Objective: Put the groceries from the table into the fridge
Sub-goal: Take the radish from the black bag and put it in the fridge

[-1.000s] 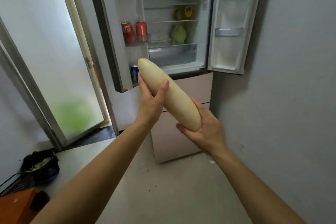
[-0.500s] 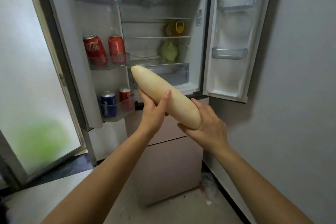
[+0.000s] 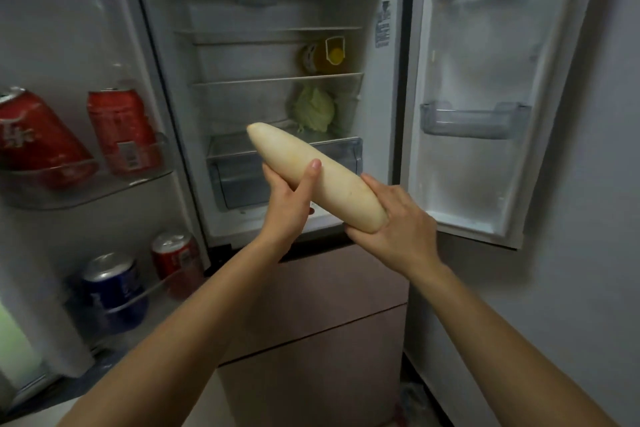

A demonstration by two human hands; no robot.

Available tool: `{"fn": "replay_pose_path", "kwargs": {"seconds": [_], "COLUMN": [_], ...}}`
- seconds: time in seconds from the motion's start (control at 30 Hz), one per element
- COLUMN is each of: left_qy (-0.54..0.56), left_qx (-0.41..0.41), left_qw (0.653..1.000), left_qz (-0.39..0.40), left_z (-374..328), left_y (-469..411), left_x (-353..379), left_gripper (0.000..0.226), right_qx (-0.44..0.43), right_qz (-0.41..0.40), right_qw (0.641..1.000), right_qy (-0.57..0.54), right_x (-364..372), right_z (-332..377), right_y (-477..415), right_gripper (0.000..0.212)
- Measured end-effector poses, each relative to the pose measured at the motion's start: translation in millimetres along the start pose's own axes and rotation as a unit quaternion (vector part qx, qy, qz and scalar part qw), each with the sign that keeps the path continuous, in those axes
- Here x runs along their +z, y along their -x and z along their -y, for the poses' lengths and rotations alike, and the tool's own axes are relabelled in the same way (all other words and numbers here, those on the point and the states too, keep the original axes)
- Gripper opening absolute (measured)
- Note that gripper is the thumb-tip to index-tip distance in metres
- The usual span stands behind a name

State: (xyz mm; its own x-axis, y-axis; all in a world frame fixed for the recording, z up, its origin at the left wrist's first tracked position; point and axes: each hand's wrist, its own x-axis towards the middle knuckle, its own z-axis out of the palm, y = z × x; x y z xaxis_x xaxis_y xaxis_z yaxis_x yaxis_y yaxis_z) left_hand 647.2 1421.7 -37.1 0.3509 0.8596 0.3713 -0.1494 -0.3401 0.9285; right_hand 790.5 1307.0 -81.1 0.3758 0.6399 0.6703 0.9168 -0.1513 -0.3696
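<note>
long pale cream radish (image 3: 317, 180) | left hand (image 3: 289, 204) grips middle | right hand (image 3: 398, 229) wraps near end | open white fridge (image 3: 221, 211) beyond

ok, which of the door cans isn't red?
The blue can in the left door's lower bin. The can beside it, and the tilted can and upright can in the bin above, are red.
</note>
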Motion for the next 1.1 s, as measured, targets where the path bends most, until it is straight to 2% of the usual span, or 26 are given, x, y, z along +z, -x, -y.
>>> {"fn": "replay_pose_path", "kwargs": {"seconds": [0.2, 0.37, 0.5, 0.6, 0.67, 0.77, 0.87, 0.93, 1.0, 1.1], "left_qy": [-0.025, -0.089, -0.15, -0.22, -0.268, -0.378, -0.544, -0.613, -0.637, -0.635], "left_qx": [-0.023, -0.053, -0.07, -0.074, -0.069, -0.067, -0.069, -0.084, -0.095, -0.114], "left_qw": [0.998, 0.991, 0.979, 0.966, 0.955, 0.918, 0.831, 0.781, 0.762, 0.763], "left_qz": [-0.052, -0.081, -0.12, -0.113, -0.105, -0.101, -0.092, -0.082, -0.069, -0.042], "left_z": [34.2, 48.3, 62.7, 75.3, 87.6, 112.4, 136.3, 148.0, 156.0, 170.0], "left_y": [-107.6, -197.7, -245.7, -276.5, -297.8, -331.9, -363.0, -380.0, -391.5, -401.5], "left_x": [40.8, 36.5, 23.7, 6.5, -5.1, -27.9, -56.0, -68.1, -74.3, -82.0], "left_gripper": [0.079, 0.069, 0.081, 0.094, 0.088, 0.08, 0.071, 0.064, 0.063, 0.065], "right_qx": [-0.014, -0.039, -0.052, -0.055, -0.057, -0.063, -0.086, -0.089, -0.086, -0.097], "right_qz": [0.054, 0.09, 0.117, 0.125, 0.13, 0.135, 0.139, 0.156, 0.178, 0.238], "right_qw": [0.998, 0.995, 0.992, 0.99, 0.99, 0.989, 0.986, 0.982, 0.978, 0.966], "right_qy": [-0.017, -0.033, -0.023, -0.024, -0.021, -0.005, 0.028, 0.05, 0.067, 0.034], "right_x": [48.7, 89.5, 122.9, 150.6, 170.0, 199.3, 228.3, 247.2, 267.8, 296.5], "right_z": [-56.3, -74.4, -72.2, -67.6, -64.2, -55.8, -43.4, -35.2, -28.2, -13.1], "right_y": [-115.2, -203.7, -252.7, -285.9, -306.2, -335.3, -369.2, -395.8, -421.8, -455.2], "right_gripper": [0.085, 0.089, 0.092, 0.093, 0.092, 0.087, 0.079, 0.077, 0.074, 0.069]}}
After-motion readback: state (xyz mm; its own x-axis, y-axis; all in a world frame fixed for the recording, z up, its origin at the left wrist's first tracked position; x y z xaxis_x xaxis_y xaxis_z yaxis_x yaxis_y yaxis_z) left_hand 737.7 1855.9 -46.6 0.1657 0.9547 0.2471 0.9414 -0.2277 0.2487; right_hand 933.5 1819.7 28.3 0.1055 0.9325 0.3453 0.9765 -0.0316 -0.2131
